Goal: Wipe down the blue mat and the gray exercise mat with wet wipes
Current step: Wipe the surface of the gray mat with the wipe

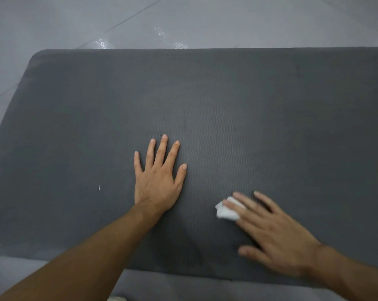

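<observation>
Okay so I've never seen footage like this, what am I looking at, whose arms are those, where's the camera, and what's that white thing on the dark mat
There is no machine here. A person wears a wide-angle camera on the head, looking forward and down, so the two arms coming in from the bottom are that person's own. This is the only picture.

The big dark surface is a gray exercise mat lying on a pale tiled floor, which has a few shiny wet-looking spots beyond the mat's far edge.

The left hand lies flat on the mat, fingers spread, holding nothing. The right hand presses a small crumpled white wet wipe onto the mat with straight fingers. That hand looks a little blurred, so it is probably mid-wipe.
</observation>
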